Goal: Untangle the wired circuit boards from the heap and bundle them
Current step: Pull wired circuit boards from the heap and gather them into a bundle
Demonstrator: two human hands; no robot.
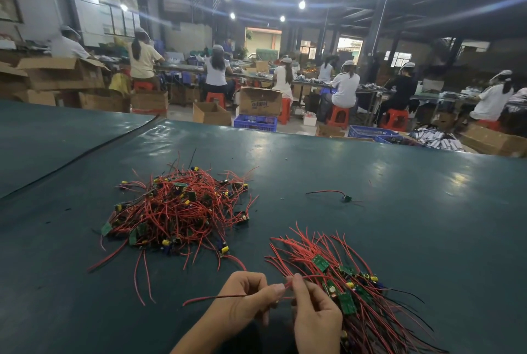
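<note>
A tangled heap (182,208) of small green circuit boards with red and black wires lies on the dark green table (399,211), left of centre. A straightened bundle (350,291) of the same wired boards lies at the lower right, wires fanned out. My left hand (245,296) and my right hand (313,316) meet just left of the bundle, both pinching one red wire (216,298) that trails off to the left. My right hand partly covers the bundle's near end.
One single wired board (345,198) lies alone right of the heap. A dark seam (85,151) crosses the table at the left. Beyond the far edge are cardboard boxes (259,101), blue crates (255,122), red stools and several seated workers at benches.
</note>
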